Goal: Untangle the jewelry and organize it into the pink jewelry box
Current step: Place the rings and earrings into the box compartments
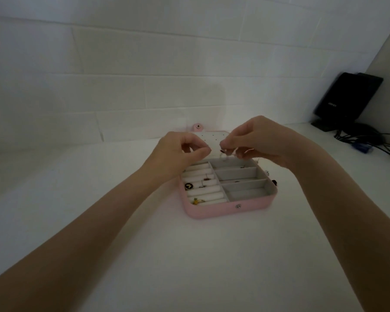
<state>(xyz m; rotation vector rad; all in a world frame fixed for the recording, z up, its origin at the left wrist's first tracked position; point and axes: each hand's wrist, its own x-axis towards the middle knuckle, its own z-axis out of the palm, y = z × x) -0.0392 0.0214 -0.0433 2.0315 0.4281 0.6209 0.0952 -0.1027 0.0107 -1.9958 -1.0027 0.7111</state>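
Observation:
The pink jewelry box (214,212) lies open on the white table, its lid (208,138) standing against the wall. Ring rolls on its left side hold a black round piece (189,186), small stud earrings (206,176) and a yellow piece (197,201). Grey compartments fill its right side. Both hands hover above the box's back edge. My right hand (254,140) pinches a small tangle of thin jewelry (226,152) that dangles from its fingers. My left hand (180,149) has thumb and forefinger pinched together just left of it; what it holds is too small to tell.
Small dark and white jewelry pieces (273,181) lie on the table right of the box. A black device (347,100) leans in the back right corner, with cables (369,143) spread over the table there. A white tiled wall stands right behind the box.

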